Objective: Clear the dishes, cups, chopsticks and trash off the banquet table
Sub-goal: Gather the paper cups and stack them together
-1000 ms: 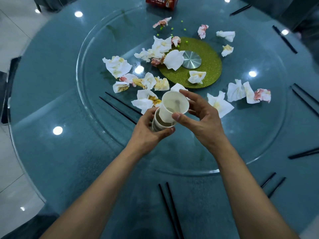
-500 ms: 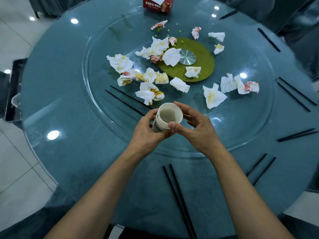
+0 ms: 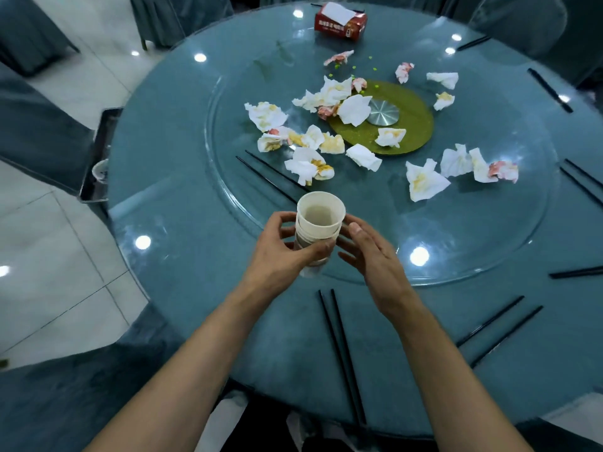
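Observation:
My left hand [image 3: 280, 256] grips a stack of white paper cups [image 3: 318, 223] above the near part of the round teal table [image 3: 169, 177]. My right hand [image 3: 372, 259] hovers just right of the stack, fingers straight, holding nothing. Several crumpled, stained napkins [image 3: 424, 179] lie scattered over the glass turntable [image 3: 489, 223]. One pair of black chopsticks [image 3: 342, 350] lies near the front edge, and a second pair of chopsticks [image 3: 270, 177] rests on the turntable beyond the cups.
More black chopstick pairs [image 3: 496, 331] lie around the right rim. A red tissue box [image 3: 341, 22] stands at the far side. A green mat with a metal hub [image 3: 381, 114] marks the centre. A metal tray [image 3: 96, 154] sits left of the table. Covered chairs surround it.
My right hand has let go of the top cup, which now sits nested in the stack, and drawn slightly right. The view has pulled back from the table.

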The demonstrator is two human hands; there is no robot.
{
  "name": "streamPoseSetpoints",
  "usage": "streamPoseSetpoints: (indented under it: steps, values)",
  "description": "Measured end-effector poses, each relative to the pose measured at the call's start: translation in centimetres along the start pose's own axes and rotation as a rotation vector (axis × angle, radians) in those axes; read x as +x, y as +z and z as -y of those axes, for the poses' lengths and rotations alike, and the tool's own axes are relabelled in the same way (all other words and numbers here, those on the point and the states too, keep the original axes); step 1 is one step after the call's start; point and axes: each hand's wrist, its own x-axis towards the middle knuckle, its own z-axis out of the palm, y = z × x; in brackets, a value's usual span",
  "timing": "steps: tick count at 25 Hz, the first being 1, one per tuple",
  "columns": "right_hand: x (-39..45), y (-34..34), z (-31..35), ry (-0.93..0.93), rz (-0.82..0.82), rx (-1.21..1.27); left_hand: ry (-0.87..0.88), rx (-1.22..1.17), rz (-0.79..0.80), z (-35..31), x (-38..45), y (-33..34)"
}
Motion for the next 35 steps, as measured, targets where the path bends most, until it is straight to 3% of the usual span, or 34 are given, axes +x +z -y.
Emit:
streamPoseSetpoints:
  steps: [8, 15, 29, 35]
  values:
    - [-6.5, 1.1, -0.6, -0.089, 0.172, 0.089, 0.046, -0.045, -0.226, 0.2, -10.0, 0.6]
    - [-10.5, 5.7, 0.1, -0.086, 0.326, 0.166, 0.092, -0.017, -0.342, 0.7, -17.7, -2.8]
    - [-17.0, 24.3, 0.9, -0.019, 0.702, 0.113, 0.167, -0.117, -0.758, 3.3, -32.1, -16.0]
    - [-21.0, 34.0, 1.0, -0.043, 0.785, 0.088, 0.184, -0.156, -0.831, 4.6, -38.1, -24.1]
